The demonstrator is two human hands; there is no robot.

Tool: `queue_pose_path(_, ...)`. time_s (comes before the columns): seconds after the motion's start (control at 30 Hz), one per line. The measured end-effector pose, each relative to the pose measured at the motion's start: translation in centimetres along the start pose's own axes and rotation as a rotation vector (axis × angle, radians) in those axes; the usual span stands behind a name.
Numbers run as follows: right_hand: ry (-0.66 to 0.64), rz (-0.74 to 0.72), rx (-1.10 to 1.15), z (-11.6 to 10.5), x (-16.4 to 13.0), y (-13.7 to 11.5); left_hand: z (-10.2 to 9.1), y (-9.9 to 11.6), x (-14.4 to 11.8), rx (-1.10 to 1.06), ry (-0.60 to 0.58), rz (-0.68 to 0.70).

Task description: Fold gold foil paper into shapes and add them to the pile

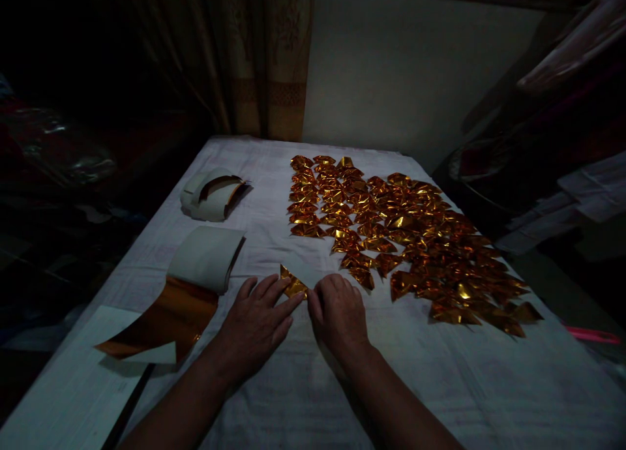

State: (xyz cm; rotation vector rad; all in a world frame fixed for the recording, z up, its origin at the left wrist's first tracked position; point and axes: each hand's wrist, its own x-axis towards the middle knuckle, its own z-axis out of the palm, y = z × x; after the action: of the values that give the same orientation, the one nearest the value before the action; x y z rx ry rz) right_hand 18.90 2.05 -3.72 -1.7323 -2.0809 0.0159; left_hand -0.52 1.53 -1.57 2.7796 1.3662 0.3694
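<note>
A folded piece of shiny gold foil paper (292, 283) lies on the table between my two hands, showing a triangular shape. My left hand (261, 313) rests on it with fingers stretched out, the fingertips touching its left and lower edges. At its right corner my right hand (338, 310) has its fingers curled together, pinching that corner; the fingertips are partly hidden. To the left lies a stack of foil sheets (203, 257), pale backs up, with a gold sheet (176, 313) curling down in front of it.
Many folded gold foil pieces (401, 235) spread in rows across the right half of the cloth-covered table (274, 398). Another curled stack of sheets (215, 195) sits at the back left. A flat white board (83, 372) lies front left. Behind are a curtain (274, 59) and wall.
</note>
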Motion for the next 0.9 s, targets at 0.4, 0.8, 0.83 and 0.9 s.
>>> queue_pose_path(0.4,-0.011,-0.020,0.078,-0.1,0.1,0.3,-0.1,-0.4,-0.2,-0.017,-0.019,0.024)
queue_pose_path(0.8,-0.002,-0.008,0.038,-0.2,0.4,-0.1,0.0,-1.3,-0.6,-0.037,-0.018,0.044)
queue_pose_path(0.83,0.002,0.005,0.032,-0.1,0.5,-0.3,-0.1,-1.2,-0.5,-0.038,-0.010,0.045)
queue_pose_path(0.9,0.001,0.031,0.025,0.0,0.7,-0.5,-0.1,-1.1,-0.5,-0.036,-0.007,0.048)
